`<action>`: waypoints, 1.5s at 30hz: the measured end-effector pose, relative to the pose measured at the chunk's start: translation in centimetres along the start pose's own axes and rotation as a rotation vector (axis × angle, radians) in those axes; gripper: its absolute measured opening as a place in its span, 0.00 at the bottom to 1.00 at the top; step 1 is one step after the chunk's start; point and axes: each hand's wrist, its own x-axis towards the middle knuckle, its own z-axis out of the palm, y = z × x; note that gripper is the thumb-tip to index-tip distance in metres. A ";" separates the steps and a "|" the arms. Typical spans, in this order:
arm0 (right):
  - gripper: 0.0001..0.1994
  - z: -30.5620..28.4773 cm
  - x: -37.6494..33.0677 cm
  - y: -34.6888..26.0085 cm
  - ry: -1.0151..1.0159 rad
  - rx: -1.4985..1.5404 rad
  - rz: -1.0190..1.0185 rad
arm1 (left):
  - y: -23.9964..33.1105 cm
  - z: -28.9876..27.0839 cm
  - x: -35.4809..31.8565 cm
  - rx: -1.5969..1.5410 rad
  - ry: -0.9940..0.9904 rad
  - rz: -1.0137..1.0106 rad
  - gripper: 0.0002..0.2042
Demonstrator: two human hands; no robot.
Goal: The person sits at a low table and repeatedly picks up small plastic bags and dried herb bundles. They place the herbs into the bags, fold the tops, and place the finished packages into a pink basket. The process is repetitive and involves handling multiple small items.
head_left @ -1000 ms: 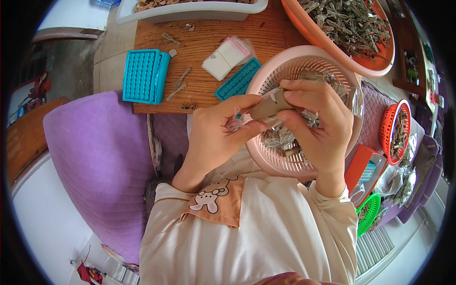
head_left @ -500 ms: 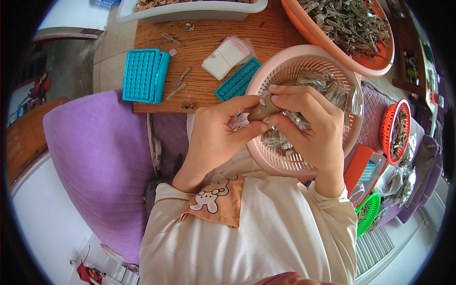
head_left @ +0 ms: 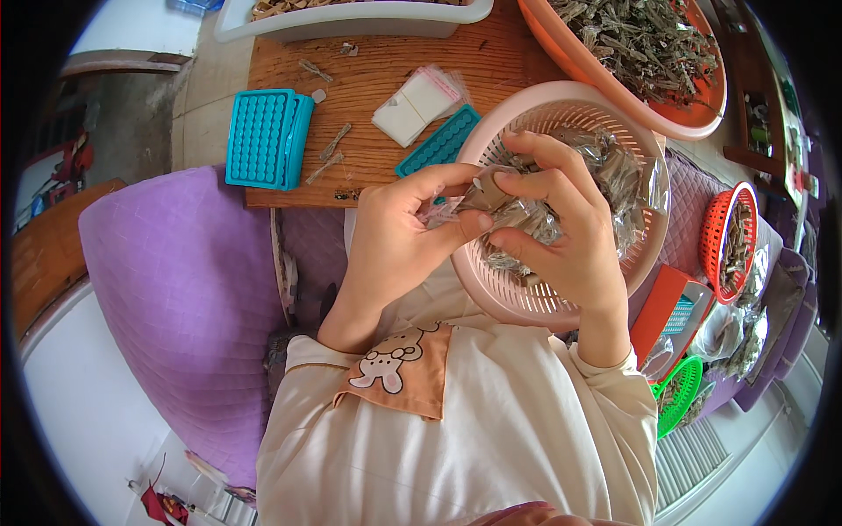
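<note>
Over the near left side of a pink perforated basket (head_left: 469,285), my left hand (head_left: 403,223) pinches a small clear bag (head_left: 481,195) between thumb and fingers. Something brown shows inside it; its kind is unclear. My right hand (head_left: 570,223) is just right of the bag, thumb and fingers spread apart. Its index fingertip is close to the bag's edge; whether they touch I cannot tell. Below both hands, the basket holds several clear packets (head_left: 614,197) of brownish dried pieces.
On the wooden table (head_left: 368,74) are stacked teal trays (head_left: 263,140), another teal tray (head_left: 438,142) and a bundle of clear bags (head_left: 412,110). An orange basin (head_left: 706,123) of dried plant pieces stands beyond the basket. Red (head_left: 712,232) and green (head_left: 680,394) baskets sit at right.
My right hand's fingers have spread and come off the brown thing they were pinching. The brown thing now shows less, within the bag at my left hand, which has barely moved.
</note>
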 end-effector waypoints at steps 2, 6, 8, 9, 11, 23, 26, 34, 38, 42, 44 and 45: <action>0.19 0.1 -0.1 0.1 0.029 -0.004 0.014 | 0.1 0.0 0.0 -0.004 -0.008 0.016 0.18; 0.16 0.7 -0.7 0.4 0.091 0.084 0.061 | 0.0 -0.1 0.1 0.006 -0.022 0.053 0.17; 0.15 1.0 -0.8 0.4 0.123 0.101 0.059 | 0.0 0.0 0.0 -0.014 -0.014 0.050 0.17; 0.16 0.9 -0.9 0.3 0.106 0.130 0.086 | 0.0 0.0 -0.1 -0.036 -0.007 0.040 0.17; 0.16 0.8 -1.1 0.1 0.072 0.187 0.141 | 0.0 0.1 -0.2 -0.075 0.003 0.014 0.17; 0.07 0.7 -0.4 0.6 0.166 0.335 0.192 | -0.4 -0.6 0.5 -0.204 -0.115 -0.116 0.18; 0.07 0.6 -0.3 0.1 0.202 0.189 0.196 | -0.6 -0.5 0.6 -0.217 -0.112 -0.106 0.18; 0.10 -0.1 -0.1 -1.2 0.194 0.158 0.184 | -0.6 0.1 0.5 -0.333 -0.146 -0.127 0.20; 0.14 -1.4 0.6 -2.3 0.009 -0.066 0.103 | 0.0 -0.1 0.3 -0.233 -0.170 -0.089 0.19; 0.15 -1.9 0.8 -2.0 -0.052 -0.122 0.061 | 0.5 0.1 0.3 -0.115 -0.133 -0.047 0.17; 0.15 -1.8 0.7 -2.1 -0.025 -0.099 0.075 | 0.9 0.1 0.4 -0.070 -0.120 -0.074 0.17; 0.15 -1.9 0.8 -2.1 -0.018 -0.086 0.085 | 1.1 0.0 0.5 -0.032 -0.117 -0.076 0.17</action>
